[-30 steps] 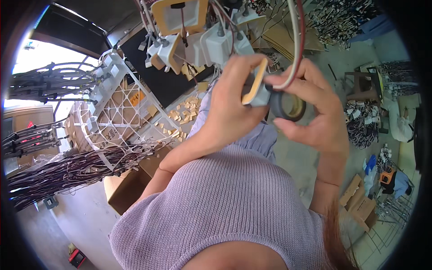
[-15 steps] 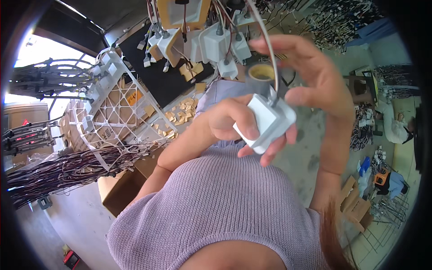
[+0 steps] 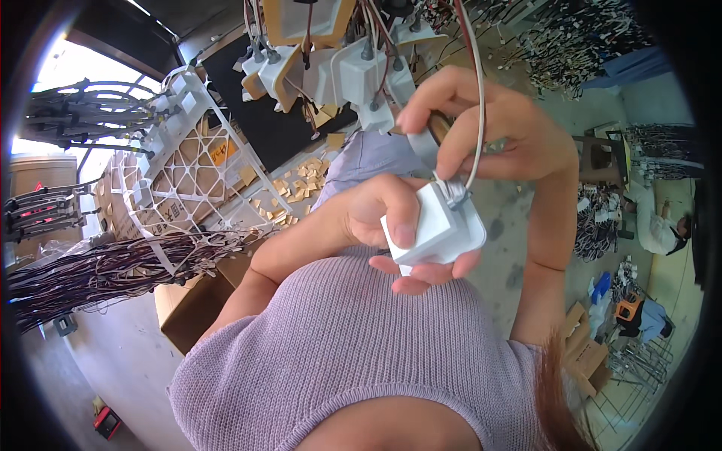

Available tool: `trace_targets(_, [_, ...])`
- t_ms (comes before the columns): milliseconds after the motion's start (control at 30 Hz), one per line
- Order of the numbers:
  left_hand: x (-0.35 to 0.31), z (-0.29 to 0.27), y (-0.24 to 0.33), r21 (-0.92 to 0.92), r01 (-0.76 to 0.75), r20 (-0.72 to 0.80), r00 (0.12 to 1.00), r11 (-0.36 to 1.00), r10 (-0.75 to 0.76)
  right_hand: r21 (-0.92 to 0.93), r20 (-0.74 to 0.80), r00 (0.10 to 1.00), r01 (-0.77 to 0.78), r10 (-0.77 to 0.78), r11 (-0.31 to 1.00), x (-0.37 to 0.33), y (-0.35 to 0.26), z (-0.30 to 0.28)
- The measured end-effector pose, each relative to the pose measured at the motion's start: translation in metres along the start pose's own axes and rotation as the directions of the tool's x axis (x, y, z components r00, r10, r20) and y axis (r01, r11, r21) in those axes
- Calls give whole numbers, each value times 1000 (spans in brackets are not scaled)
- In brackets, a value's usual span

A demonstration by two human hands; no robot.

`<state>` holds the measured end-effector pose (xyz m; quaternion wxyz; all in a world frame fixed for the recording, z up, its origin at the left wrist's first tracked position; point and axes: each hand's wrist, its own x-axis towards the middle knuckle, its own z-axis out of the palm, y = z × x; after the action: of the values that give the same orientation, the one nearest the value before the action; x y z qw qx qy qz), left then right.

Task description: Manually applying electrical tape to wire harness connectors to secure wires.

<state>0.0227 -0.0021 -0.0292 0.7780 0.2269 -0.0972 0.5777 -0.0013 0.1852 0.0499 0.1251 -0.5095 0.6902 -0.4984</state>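
- With our left hand (image 3: 381, 209) we grasp the white, box-shaped plastic housing with a rounded flange (image 3: 430, 224): the thumb presses its upper face, the fingers support it from below.
- Our right hand (image 3: 515, 143) is bent around the grey tape roll with a brown core (image 3: 425, 148), and holds it just beyond the far side of the housing.
- The thin white and dark red cable (image 3: 480, 98) rises from the grey neck (image 3: 456, 194) of the housing and passes in front of the right fingers.
- The housing is in the middle, before our chest, tilted, with its neck toward the far right.
- The step in hand, we judge, is to wrap this neck with tape. Whether the strip sticks there, we cannot tell.
- The next move calls, in our opinion, for a steady left hold and a tight turn of the roll, with the cable kept aside.
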Motion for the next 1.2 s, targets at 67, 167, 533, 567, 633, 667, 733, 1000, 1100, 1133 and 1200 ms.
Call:
trace_targets(67, [-4, 2, 5, 18, -14, -7, 1000, 1000, 14, -124, -29, 996, -82, 79, 989, -1, -3, 1])
trace_targets(167, [-10, 5, 12, 338, -74, -288, 941, 938, 178, -410, -35, 992, -129, 125, 903, -3, -13, -2])
trace_targets(533, [-15, -8, 14, 714, -17, -520, 656, 700, 547, -485, -252, 847, -529, 468, 696, -21, -34, 13])
trace_targets(567, [-15, -10, 14, 763, 8, -527, 587, 646, 614, -493, -223, 843, -530, 489, 689, -21, -37, 17])
trace_targets(633, [-13, -14, 12, 850, 62, -462, 565, 523, 683, -471, -355, 759, -649, 545, 597, -19, -43, 29])
trace_targets(667, [-13, -14, 12, 914, 123, -393, 509, 387, 766, -472, -355, 758, -651, 548, 595, -17, -48, 34])
trace_targets(733, [-12, -13, 10, 958, 275, -202, 465, 76, 862, 378, -281, 459, -755, 843, 536, -11, -58, 40])
trace_targets(1000, [-20, -8, 1, 709, -151, -369, 753, 689, 545, 23, -469, 621, -702, 628, 711, -2, -41, 27])
trace_targets(1100, [-19, -20, -5, 563, -182, -224, 905, 806, 361, 233, -174, 871, -416, 459, 879, -6, -9, 25])
trace_targets(1133, [-20, -25, -7, 553, -183, -225, 906, 813, 357, 279, -187, 871, -396, 453, 875, -6, 1, 24])
trace_targets(1200, [-19, -34, -14, 362, -275, -202, 910, 891, 363, 336, -27, 930, -337, 366, 880, -2, 15, 21])
